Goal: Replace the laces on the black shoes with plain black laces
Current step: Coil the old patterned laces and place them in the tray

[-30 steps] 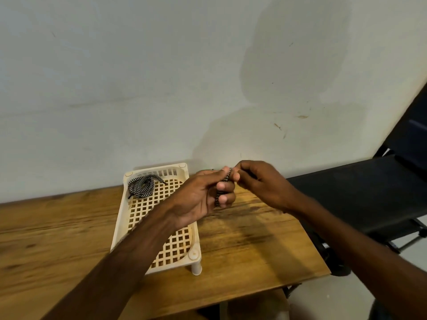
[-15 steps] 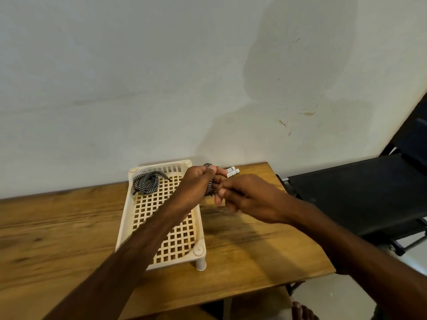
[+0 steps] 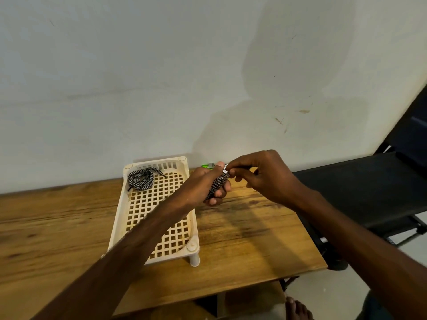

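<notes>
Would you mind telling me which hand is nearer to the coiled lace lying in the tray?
Left. The left hand, gripping a second lace, is just right of the coiled lace; the right hand is farther right.

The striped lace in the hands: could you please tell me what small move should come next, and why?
Probably tuck in the end and set the held lace in the tray. The left hand grips it bundled, the right hand pinches its top end, and the other lace lies coiled in that tray.
</notes>
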Demonstrator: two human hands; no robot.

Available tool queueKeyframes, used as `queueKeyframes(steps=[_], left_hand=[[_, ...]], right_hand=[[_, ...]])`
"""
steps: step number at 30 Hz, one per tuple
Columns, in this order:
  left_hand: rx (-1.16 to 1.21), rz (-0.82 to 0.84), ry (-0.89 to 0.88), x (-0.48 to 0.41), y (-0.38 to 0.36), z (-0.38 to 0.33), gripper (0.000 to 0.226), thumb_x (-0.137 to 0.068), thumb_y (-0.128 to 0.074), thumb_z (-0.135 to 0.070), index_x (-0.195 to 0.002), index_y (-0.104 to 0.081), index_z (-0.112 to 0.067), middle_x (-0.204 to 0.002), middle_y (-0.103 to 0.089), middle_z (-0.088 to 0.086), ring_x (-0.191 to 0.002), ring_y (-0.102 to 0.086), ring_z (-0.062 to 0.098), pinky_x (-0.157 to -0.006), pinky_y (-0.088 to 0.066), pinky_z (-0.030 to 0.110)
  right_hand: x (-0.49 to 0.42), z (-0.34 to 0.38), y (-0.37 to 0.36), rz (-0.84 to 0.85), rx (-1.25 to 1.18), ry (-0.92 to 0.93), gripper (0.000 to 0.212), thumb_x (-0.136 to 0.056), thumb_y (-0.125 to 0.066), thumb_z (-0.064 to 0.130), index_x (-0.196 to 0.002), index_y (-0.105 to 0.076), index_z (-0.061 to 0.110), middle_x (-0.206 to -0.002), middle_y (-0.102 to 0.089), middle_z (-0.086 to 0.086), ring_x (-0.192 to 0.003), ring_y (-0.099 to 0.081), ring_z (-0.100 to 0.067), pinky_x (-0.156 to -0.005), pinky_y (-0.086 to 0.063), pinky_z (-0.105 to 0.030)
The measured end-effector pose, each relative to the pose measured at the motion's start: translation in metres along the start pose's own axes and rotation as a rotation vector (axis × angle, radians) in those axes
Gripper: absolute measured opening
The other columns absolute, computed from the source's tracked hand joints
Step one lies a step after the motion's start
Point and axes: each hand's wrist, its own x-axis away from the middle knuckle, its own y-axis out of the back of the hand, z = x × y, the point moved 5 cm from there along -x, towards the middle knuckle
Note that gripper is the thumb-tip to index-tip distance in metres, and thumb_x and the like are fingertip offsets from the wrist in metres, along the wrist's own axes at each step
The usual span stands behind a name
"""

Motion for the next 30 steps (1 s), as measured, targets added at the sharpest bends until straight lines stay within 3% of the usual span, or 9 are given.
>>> queueKeyframes(steps=[5, 13, 18, 22, 27, 30], left_hand=[[0.188, 0.038, 0.021, 0.005, -0.001, -0.004, 0.047, -0.107, -0.044, -0.042, -0.071, -0.052, -0.013, -0.056, -0.042, -0.005, -0.048, -0.039, 0.012, -0.047, -0.039, 0.022], [0.257, -0.006, 0.027, 0.005, 0.003, -0.005, 0.051, -0.102, -0.056, -0.038, -0.054, -0.047, -0.021, -0.052, -0.032, -0.002, -0.049, -0.034, 0.016, -0.050, -0.038, 0.025], [0.222, -0.019, 0.027, 0.004, 0.007, -0.002, 0.055, -0.100, -0.057, -0.040, -0.049, -0.042, -0.023, -0.045, -0.029, -0.004, -0.039, -0.030, 0.015, -0.046, -0.032, 0.025], [0.211, 0.035, -0.010, 0.005, 0.004, -0.005, 0.060, -0.101, -0.056, -0.039, -0.044, -0.051, -0.021, -0.043, -0.028, -0.006, -0.040, -0.028, 0.014, -0.046, -0.033, 0.028], [0.197, -0.019, -0.051, 0.004, 0.006, -0.009, 0.061, -0.100, -0.057, -0.039, -0.044, -0.045, -0.020, -0.041, -0.030, -0.001, -0.036, -0.031, 0.016, -0.044, -0.034, 0.025], [0.197, -0.095, -0.043, 0.002, 0.011, -0.006, 0.062, -0.101, -0.055, -0.033, -0.043, -0.041, -0.016, -0.039, -0.030, -0.001, -0.032, -0.028, 0.014, -0.041, -0.028, 0.021]], right_hand=[[0.001, -0.001, -0.011, 0.016, -0.041, -0.011, 0.021, -0.099, -0.064, 0.009, -0.116, -0.077, 0.011, -0.099, -0.078, 0.000, -0.084, -0.073, -0.007, -0.065, -0.063, -0.029], [0.001, -0.001, -0.028, 0.050, -0.116, -0.041, 0.023, -0.102, -0.059, 0.007, -0.120, -0.073, 0.007, -0.100, -0.078, -0.005, -0.086, -0.075, -0.006, -0.065, -0.064, -0.030], [0.001, -0.003, -0.032, 0.110, -0.301, -0.105, 0.021, -0.102, -0.061, 0.010, -0.119, -0.072, 0.007, -0.094, -0.079, -0.005, -0.079, -0.078, -0.016, -0.061, -0.064, -0.037], [0.000, -0.006, -0.025, 0.145, -0.377, -0.117, 0.020, -0.097, -0.070, 0.016, -0.115, -0.076, 0.010, -0.091, -0.080, -0.005, -0.079, -0.078, -0.021, -0.058, -0.063, -0.038], [-0.004, -0.007, -0.017, 0.074, -0.333, -0.101, 0.017, -0.091, -0.077, 0.021, -0.103, -0.081, 0.009, -0.082, -0.077, -0.003, -0.070, -0.070, -0.022, -0.051, -0.055, -0.038], [-0.004, 0.000, -0.022, 0.053, -0.293, -0.054, 0.013, -0.092, -0.076, 0.018, -0.101, -0.082, 0.011, -0.079, -0.075, 0.008, -0.069, -0.069, -0.012, -0.059, -0.052, -0.021]])
